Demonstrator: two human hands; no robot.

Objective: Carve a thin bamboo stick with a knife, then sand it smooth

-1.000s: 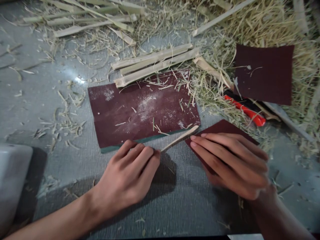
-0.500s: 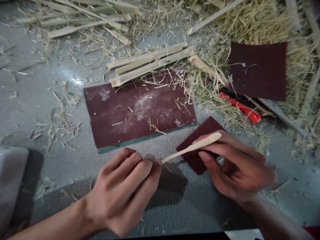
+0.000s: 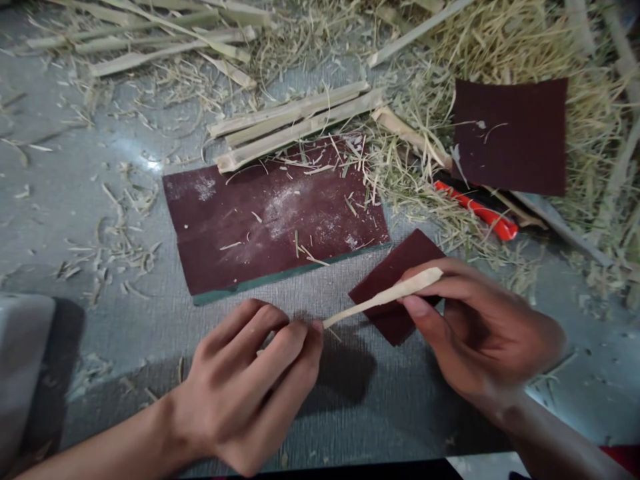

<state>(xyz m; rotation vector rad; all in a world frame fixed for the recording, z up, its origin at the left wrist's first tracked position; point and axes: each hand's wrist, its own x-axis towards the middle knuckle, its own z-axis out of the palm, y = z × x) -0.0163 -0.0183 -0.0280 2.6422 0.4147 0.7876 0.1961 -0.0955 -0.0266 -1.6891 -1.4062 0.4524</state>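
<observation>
A pale, slim carved wooden stick (image 3: 385, 293), broad at its right end and narrow at its left, spans the gap between my hands. My left hand (image 3: 265, 373) is closed, pinching the narrow end between thumb and fingers. Around the broad end, my right hand (image 3: 475, 327) is closed too, with the thumb below and the fingers behind. Under the stick lies a small dark-brown piece of sandpaper (image 3: 380, 280), partly covered by my right hand. Farther back rests a larger sandpaper sheet (image 3: 220, 227) with white dust and shavings on it.
Several split bamboo-like strips (image 3: 305, 130) lie along the large sheet's back edge. At right, another brown sheet (image 3: 515, 137) sits on heaped shavings (image 3: 500, 47), beside a red-and-black tool (image 3: 480, 210). A white object (image 3: 25, 360) stands at the left edge.
My right hand has turned slightly and its wrist has shifted right, still at the stick's broad end. My left hand keeps its pinch. The whole view has drifted slightly.
</observation>
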